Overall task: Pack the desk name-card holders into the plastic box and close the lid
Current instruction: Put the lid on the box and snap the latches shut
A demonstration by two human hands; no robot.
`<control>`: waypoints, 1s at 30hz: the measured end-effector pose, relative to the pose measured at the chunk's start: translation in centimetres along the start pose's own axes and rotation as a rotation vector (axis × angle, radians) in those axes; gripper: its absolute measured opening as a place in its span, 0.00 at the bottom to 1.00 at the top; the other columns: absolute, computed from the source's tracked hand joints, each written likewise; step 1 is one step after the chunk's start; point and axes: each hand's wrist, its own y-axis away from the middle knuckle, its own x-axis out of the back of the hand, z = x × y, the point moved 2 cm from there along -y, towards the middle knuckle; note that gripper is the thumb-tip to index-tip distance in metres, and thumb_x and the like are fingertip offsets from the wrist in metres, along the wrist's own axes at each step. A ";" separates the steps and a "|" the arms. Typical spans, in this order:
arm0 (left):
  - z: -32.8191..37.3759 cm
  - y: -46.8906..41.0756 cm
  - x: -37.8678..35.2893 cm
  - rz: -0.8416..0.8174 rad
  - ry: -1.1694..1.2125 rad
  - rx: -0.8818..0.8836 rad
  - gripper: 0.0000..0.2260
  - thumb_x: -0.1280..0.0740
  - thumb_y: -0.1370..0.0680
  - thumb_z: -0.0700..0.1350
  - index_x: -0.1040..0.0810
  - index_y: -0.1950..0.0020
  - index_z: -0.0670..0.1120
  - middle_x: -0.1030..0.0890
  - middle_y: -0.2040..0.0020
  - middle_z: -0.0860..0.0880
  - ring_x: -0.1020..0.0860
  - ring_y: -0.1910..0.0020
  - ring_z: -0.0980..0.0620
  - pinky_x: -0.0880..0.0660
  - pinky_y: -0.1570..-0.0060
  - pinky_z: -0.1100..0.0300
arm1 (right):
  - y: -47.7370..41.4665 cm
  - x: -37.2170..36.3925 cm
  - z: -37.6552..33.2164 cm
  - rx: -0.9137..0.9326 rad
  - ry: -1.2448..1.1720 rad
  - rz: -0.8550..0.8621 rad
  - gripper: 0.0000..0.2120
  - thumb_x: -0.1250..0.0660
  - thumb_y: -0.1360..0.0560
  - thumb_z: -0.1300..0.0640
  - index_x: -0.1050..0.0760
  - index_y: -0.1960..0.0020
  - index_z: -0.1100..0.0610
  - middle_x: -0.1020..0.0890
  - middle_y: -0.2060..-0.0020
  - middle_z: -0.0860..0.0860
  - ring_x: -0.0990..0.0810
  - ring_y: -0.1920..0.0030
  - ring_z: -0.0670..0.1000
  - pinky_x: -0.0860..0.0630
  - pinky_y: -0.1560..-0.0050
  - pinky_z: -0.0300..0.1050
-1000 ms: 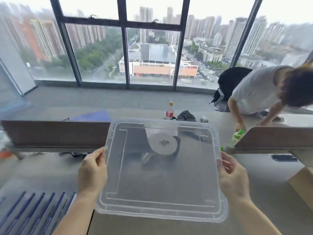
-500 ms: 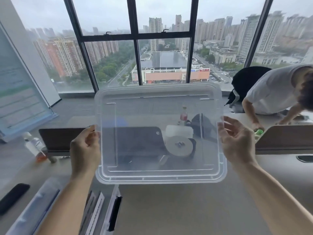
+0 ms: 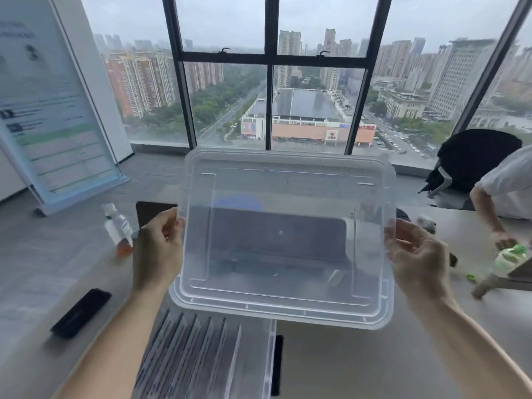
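I hold the clear plastic lid (image 3: 283, 237) up in the air in front of me, tilted toward my face. My left hand (image 3: 157, 251) grips its left edge and my right hand (image 3: 417, 257) grips its right edge. Below the lid, at the bottom of the view, stands the clear plastic box (image 3: 267, 358) with a black latch on its right side. Several name-card holders (image 3: 190, 352) stand upright in a row inside it. The lid's lower edge hangs just above the box's far end.
A black phone (image 3: 80, 312) lies on the desk at the left. A small bottle with orange liquid (image 3: 118, 228) stands beyond it. At the right, another person's arm (image 3: 489, 214) reaches to a green-capped bottle (image 3: 509, 257). A banner stand (image 3: 54, 110) is at the far left.
The view has swung left and down, and the lid has come toward the box, which now shows fully below it. Both hands keep their grip on the lid's sides.
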 end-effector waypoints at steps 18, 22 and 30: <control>-13.5 -7.0 10.8 0.053 -0.094 0.105 0.04 0.31 0.18 0.43 0.20 0.44 0.47 0.15 0.49 0.49 0.14 0.63 0.47 0.17 0.60 0.54 | 6.7 -16.6 -2.4 0.074 0.084 -0.160 0.04 0.31 0.21 0.51 0.19 0.55 0.44 0.14 0.60 0.44 0.15 0.59 0.45 0.18 0.57 0.41; -15.3 -8.1 10.6 0.005 0.129 0.129 0.07 0.33 0.17 0.38 0.24 0.54 0.47 0.17 0.55 0.48 0.12 0.65 0.52 0.15 0.63 0.61 | 7.5 -16.6 -2.5 0.134 0.206 -0.118 0.11 0.33 0.21 0.46 0.20 0.59 0.49 0.15 0.66 0.46 0.17 0.67 0.48 0.23 0.67 0.44; -20.2 -10.1 9.5 -0.331 0.600 0.430 0.14 0.39 0.19 0.27 0.16 0.52 0.41 0.15 0.49 0.42 0.14 0.55 0.52 0.17 0.53 0.67 | 9.4 -16.8 0.8 0.042 0.210 -0.141 0.15 0.29 0.28 0.68 0.17 0.52 0.49 0.13 0.61 0.46 0.15 0.63 0.55 0.17 0.61 0.55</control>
